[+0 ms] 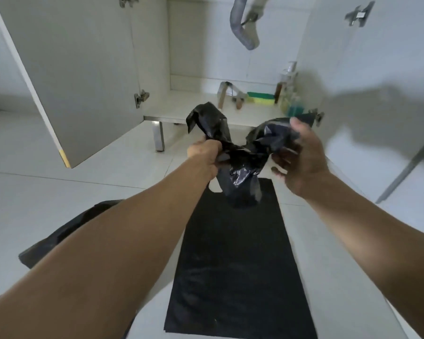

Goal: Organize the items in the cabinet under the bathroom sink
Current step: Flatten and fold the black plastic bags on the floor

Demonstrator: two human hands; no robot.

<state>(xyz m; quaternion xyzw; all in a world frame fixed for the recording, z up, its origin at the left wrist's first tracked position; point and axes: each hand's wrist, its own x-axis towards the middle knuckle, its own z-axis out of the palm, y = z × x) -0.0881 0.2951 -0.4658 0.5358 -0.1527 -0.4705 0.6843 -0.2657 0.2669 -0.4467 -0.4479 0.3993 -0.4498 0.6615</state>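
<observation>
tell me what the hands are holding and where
Both hold one crumpled black plastic bag: the left hand grips one bunched upper end, the right hand holds the other.

No readable text, label, brand, number or sign appears anywhere in view. The bottle [289, 94] at the right of the cabinet shelf [196, 111] is too blurred to show any print, and the black plastic bag [240, 152] carries no visible marking.
</observation>
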